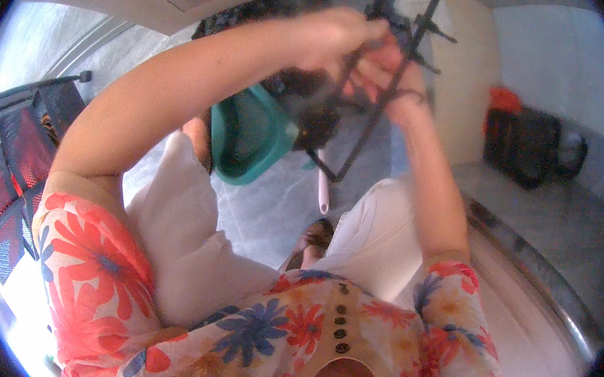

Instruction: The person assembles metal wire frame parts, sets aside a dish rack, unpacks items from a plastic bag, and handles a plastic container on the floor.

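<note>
Both of my hands meet at the top centre, blurred by motion, at a thin black metal frame (369, 132) with short side prongs. My left hand (342, 33) comes in from the left, its fingers bent close to the frame's upper part; what it grips is hidden. My right hand (390, 75) has its fingers curled at the frame, and a rod crosses in front of it. Something reddish shows between the hands, too blurred to name. Below them, a green plastic basin-like container (255, 136) stands beside a blurred dark object (318, 125).
A pale pink handle (323, 193) lies on the grey tiled floor (246, 210) between my feet. To the left stands a red and black mesh item (19, 158). A black bag (521, 146) with a red top rests at right, near a beige panel (461, 89).
</note>
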`<state>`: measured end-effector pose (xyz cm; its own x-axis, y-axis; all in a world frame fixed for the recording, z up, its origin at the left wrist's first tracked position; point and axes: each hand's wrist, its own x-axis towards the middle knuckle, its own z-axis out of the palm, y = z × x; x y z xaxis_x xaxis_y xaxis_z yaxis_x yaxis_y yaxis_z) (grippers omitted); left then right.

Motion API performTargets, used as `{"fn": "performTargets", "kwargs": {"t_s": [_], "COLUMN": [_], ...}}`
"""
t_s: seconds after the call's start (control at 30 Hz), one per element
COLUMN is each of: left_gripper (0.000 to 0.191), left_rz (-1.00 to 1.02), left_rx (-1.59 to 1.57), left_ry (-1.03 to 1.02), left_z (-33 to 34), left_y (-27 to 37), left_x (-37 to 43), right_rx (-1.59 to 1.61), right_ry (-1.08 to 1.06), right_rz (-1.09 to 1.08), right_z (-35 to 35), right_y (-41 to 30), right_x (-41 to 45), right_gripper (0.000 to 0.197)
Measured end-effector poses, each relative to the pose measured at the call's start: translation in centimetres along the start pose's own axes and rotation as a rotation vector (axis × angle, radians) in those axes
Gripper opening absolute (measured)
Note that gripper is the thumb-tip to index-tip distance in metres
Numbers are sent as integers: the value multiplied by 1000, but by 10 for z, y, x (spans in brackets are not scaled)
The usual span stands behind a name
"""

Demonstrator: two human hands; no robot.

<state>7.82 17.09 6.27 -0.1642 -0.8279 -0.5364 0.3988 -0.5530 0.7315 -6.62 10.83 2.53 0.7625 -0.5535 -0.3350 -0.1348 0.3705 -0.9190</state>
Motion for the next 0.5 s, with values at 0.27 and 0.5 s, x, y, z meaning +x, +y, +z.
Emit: {"fn": "performTargets", "kwargs": {"t_s": [0.27, 0.5], "left_gripper": [38, 37], "left_rz": [-34, -36], "left_rx": [108, 803], "left_ry": [-35, 94], "left_z": [-3, -30], "left_y": [8, 22], "left_x": [-5, -27], "right_rx": [-55, -184], "right_ry": [-110, -161], "right_rz": [96, 188], "right_z": [-9, -16], "right_y": [5, 19], "right_x": [2, 2], "right_gripper": [18, 32]}}
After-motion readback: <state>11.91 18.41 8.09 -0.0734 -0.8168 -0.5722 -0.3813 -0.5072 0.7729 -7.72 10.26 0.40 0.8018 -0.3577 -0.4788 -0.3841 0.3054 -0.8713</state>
